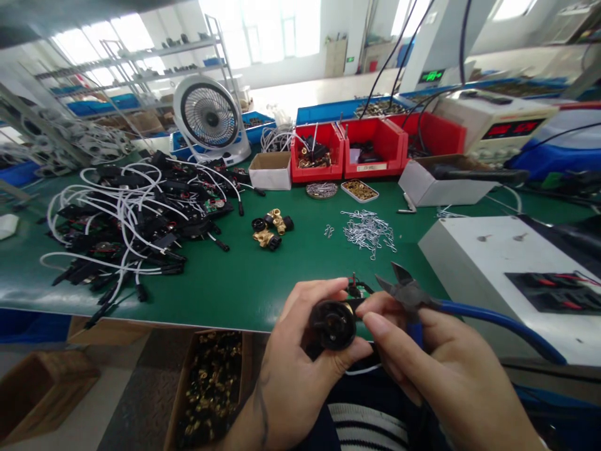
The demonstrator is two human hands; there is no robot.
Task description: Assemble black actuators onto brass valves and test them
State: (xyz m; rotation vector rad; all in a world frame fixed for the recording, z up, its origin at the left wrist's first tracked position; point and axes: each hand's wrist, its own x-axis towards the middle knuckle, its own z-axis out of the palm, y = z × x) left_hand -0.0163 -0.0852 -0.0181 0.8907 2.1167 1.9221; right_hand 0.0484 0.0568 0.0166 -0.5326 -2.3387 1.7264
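Observation:
My left hand (300,357) is closed around a round black part with a brass fitting (334,323), held just in front of the bench edge. Small red and black wires (354,287) stick up from the part. My right hand (436,369) grips blue-handled cutting pliers (407,292), jaws apart and pointing left above the part, while its fingertips also touch the part. A few brass-and-black fittings (272,228) lie on the green mat (263,275) beyond my hands.
A heap of black parts with white cables (131,219) fills the left of the mat. Metal clips (369,228) lie mid-right. Red bins (347,150), a white fan (210,119), a grey box (498,263) and a carton of brass parts (211,388) below the bench surround me.

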